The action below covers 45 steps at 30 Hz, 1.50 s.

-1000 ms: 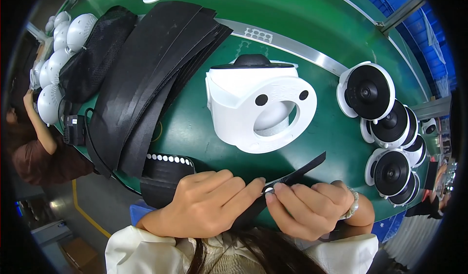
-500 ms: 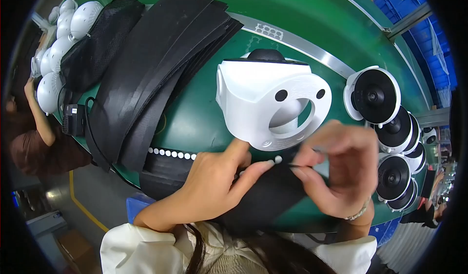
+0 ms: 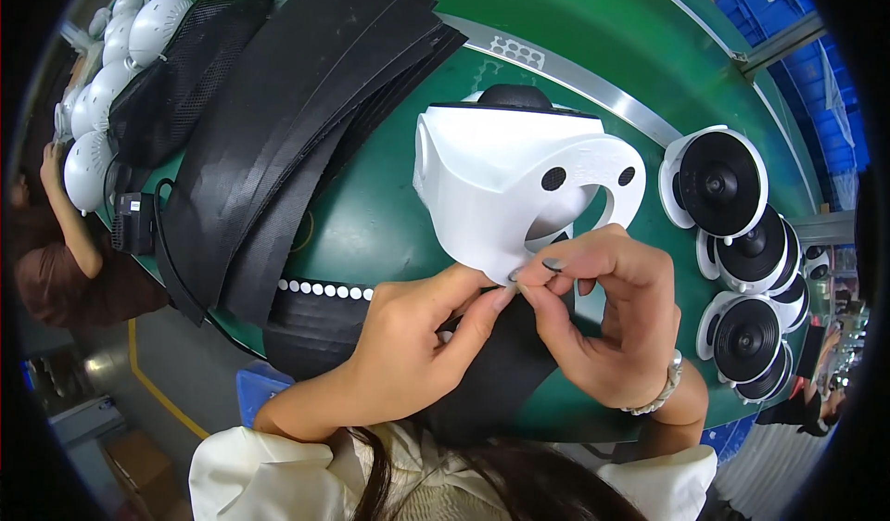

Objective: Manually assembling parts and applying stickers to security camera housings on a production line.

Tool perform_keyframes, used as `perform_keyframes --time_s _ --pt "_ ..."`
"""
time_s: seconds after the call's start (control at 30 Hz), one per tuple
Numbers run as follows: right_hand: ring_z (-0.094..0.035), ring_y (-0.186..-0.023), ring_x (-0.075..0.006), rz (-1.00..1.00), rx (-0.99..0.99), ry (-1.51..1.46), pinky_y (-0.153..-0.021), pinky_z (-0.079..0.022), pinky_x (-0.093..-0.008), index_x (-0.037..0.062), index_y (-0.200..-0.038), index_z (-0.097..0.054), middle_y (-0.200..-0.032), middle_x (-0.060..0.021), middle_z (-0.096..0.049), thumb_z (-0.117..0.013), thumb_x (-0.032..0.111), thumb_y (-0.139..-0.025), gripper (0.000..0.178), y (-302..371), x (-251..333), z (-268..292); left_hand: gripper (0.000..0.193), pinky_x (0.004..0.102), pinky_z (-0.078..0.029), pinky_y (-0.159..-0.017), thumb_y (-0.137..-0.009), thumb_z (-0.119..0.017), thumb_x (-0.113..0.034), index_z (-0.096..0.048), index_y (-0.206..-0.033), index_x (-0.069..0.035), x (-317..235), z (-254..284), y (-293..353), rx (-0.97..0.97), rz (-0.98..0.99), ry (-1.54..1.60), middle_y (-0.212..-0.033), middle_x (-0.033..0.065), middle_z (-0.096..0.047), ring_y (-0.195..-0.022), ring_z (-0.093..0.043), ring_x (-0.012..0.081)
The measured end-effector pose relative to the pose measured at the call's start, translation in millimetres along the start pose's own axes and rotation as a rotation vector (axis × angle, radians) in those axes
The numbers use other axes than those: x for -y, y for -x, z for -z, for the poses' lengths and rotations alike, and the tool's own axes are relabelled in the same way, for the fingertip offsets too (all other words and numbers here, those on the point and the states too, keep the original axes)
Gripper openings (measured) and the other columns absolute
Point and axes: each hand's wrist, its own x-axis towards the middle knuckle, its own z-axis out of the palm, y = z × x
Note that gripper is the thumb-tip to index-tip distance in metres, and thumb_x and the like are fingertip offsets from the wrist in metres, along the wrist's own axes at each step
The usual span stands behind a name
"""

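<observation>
Steadiness counts most in such fine fingertip work, we judge: we should brace the left hand (image 3: 400, 352), let the right hand (image 3: 614, 322) make the small movements, and keep both from brushing the black discs (image 3: 553, 179). Our right thumb and forefinger press close together at the tips, meeting the left fingers just in front of the lower rim of a white housing (image 3: 477, 187); we cannot tell what lies in that pinch, nor whether the left fingers close on anything. The housing sits on the green worktop (image 3: 366, 238), right beyond our hands, with a black sheet (image 3: 508, 359) beneath them. It looks smooth and matt, its ring-shaped face tilted toward us around a large opening partly hidden by our right hand, two textured discs on that face and a black dome (image 3: 515, 96) on top.
</observation>
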Motion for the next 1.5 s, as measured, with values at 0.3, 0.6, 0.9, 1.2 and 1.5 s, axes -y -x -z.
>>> perform_keyframes --time_s 0.3,0.6,0.9,1.2,1.5 --pt "-0.054 -0.069 -0.0145 0.107 -0.010 0.110 -0.062 -0.040 -0.0239 0.0027 -0.097 -0.039 -0.082 -0.0133 -0.061 -0.063 -0.014 -0.069 0.041 -3.1 -0.6 -2.8 0.014 0.0188 -0.029 -0.043 -0.082 -0.058 0.000 -0.061 -0.095 0.004 4.8 -4.5 2.3 -0.040 0.074 0.242 -0.058 0.0012 -0.051 -0.050 -0.037 0.0013" --pt "-0.048 -0.062 -0.0107 -0.009 -0.117 0.176 -0.055 -0.036 -0.0205 0.0056 -0.093 -0.034 -0.072 -0.0057 -0.055 -0.073 -0.005 -0.067 0.048 4.1 8.2 -1.9 0.010 0.0182 -0.029 -0.044 -0.084 -0.058 -0.002 -0.062 -0.091 0.005 -0.3 -7.6 -0.1 -0.040 0.095 0.255 -0.057 -0.0026 -0.049 -0.052 -0.037 0.0005" --pt "-0.047 -0.084 -0.0139 -0.036 -0.295 0.102 -0.075 -0.041 -0.0256 0.0009 -0.099 -0.045 -0.100 -0.0103 -0.046 -0.060 -0.003 -0.077 0.027 12.1 -20.5 35.6 0.006 0.0185 -0.025 -0.043 -0.083 -0.059 -0.001 -0.062 -0.085 0.004 1.2 -7.0 1.4 -0.033 0.088 0.153 -0.051 -0.0050 -0.043 -0.049 -0.032 -0.0001" --pt "-0.052 -0.091 -0.0153 -0.226 -0.103 -0.270 -0.082 -0.043 -0.0268 -0.0045 -0.087 -0.057 -0.104 -0.0115 -0.050 -0.060 -0.010 -0.074 0.014 18.7 -24.4 25.8 0.017 0.0188 -0.023 -0.042 -0.086 -0.058 -0.007 -0.062 -0.075 0.005 -10.8 -8.9 -1.5 -0.156 0.168 0.175 -0.052 -0.0060 -0.043 -0.049 -0.031 -0.0005" --pt "-0.058 -0.079 -0.0176 -0.161 -0.195 -0.129 -0.067 -0.046 -0.0253 0.0022 -0.080 -0.063 -0.089 -0.0088 -0.057 -0.068 -0.005 -0.065 0.018 19.6 -29.5 21.7 0.017 0.0184 -0.025 -0.042 -0.086 -0.058 -0.008 -0.062 -0.076 0.005 -8.3 -11.5 -1.2 -0.182 0.148 0.190 -0.053 -0.0053 -0.045 -0.050 -0.033 0.0000"
